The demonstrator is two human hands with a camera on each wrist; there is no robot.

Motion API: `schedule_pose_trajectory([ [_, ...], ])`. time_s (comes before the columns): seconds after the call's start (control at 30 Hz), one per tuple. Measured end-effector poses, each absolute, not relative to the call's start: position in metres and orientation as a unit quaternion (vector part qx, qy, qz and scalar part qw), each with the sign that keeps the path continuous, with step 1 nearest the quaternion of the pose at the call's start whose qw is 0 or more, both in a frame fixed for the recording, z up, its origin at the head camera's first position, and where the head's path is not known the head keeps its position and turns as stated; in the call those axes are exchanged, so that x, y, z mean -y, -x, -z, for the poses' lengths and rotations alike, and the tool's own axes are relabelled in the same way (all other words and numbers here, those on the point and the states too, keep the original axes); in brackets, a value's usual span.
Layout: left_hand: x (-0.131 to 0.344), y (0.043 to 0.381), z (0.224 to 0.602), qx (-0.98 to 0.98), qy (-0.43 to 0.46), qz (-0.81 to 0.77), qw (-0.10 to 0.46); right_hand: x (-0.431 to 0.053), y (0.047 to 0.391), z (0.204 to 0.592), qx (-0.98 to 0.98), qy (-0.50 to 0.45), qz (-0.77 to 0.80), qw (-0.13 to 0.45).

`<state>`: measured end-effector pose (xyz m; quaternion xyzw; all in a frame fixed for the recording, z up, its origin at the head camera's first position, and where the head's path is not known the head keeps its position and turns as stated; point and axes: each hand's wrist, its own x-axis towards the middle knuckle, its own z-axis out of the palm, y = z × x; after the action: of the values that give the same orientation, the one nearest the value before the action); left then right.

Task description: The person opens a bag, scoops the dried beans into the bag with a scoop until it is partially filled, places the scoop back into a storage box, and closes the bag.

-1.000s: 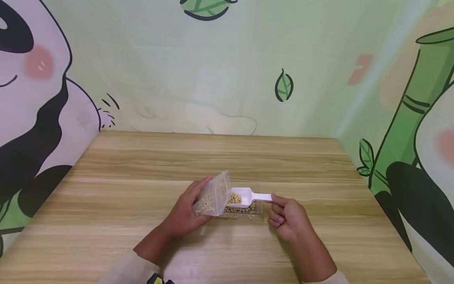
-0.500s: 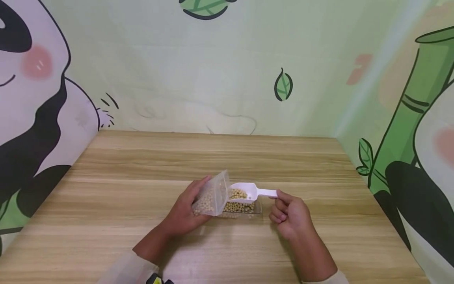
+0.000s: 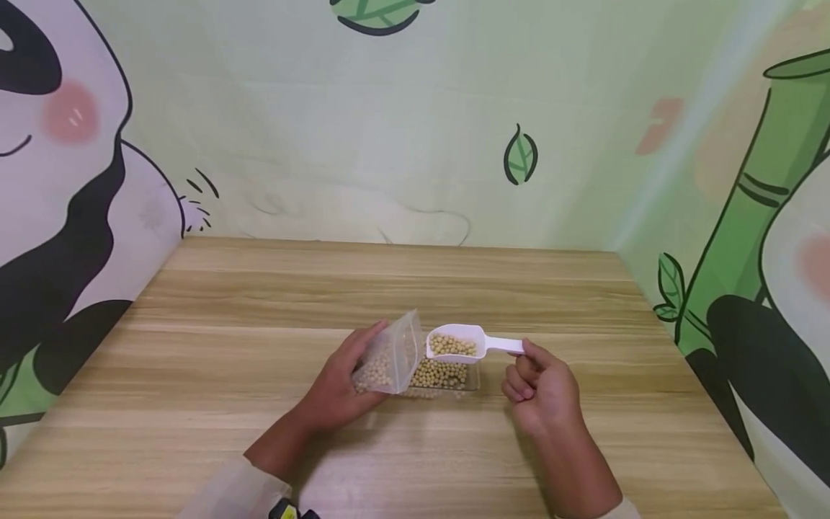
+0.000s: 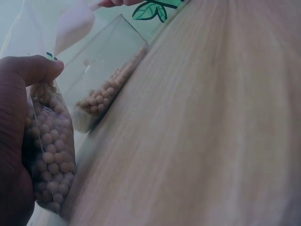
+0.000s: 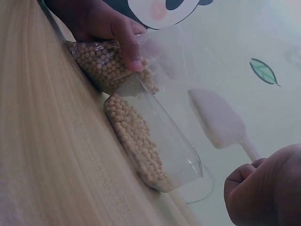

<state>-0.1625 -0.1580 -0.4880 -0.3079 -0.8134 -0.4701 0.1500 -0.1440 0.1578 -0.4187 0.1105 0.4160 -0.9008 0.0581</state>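
Observation:
My left hand point(image 3: 341, 382) grips a clear plastic bag point(image 3: 392, 353) of soybeans, its mouth tilted to the right. In the left wrist view the thumb presses over the bag point(image 4: 54, 155) and many beans fill its lower part. My right hand point(image 3: 546, 389) pinches the handle end of a white scoop point(image 3: 481, 342), which carries a heap of soybeans point(image 3: 452, 345). Below the scoop, a clear rectangular container point(image 3: 478, 382) stands on the table beside the bag. A layer of soybeans point(image 5: 134, 141) covers its bottom in the right wrist view. The scoop hangs above the container's rim there.
The wood-grain table point(image 3: 259, 288) reaches back to a pale green wall point(image 3: 292, 122) printed with pandas, leaves and bamboo. Printed panels also flank the table left and right. A dark watch-like item point(image 3: 285, 509) shows at the left sleeve.
The scoop with its beans has come out of the bag's mouth, moving right and away over the container. My right hand has shifted right with it; the left hand and bag stay put.

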Motion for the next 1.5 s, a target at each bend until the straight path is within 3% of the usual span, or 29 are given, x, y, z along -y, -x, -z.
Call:
schedule_pose_trajectory([
  [0.27, 0.158, 0.162, 0.486, 0.816, 0.302, 0.473, 0.141, -0.159, 0.14, 0.416, -0.405, -0.061, 0.911, 0.057],
  [0.53, 0.158, 0.161, 0.485, 0.814, 0.303, 0.475, 0.142, -0.154, 0.134, 0.413, -0.411, 0.008, 0.907, 0.092],
  [1.07, 0.158, 0.162, 0.487, 0.811, 0.308, 0.474, 0.15, -0.14, 0.126, 0.417, -0.508, 0.138, 0.85, 0.029],
  [1.5, 0.158, 0.161, 0.485, 0.813, 0.302, 0.479, 0.134, -0.132, 0.121, 0.417, -0.556, 0.14, 0.819, -0.004],
])
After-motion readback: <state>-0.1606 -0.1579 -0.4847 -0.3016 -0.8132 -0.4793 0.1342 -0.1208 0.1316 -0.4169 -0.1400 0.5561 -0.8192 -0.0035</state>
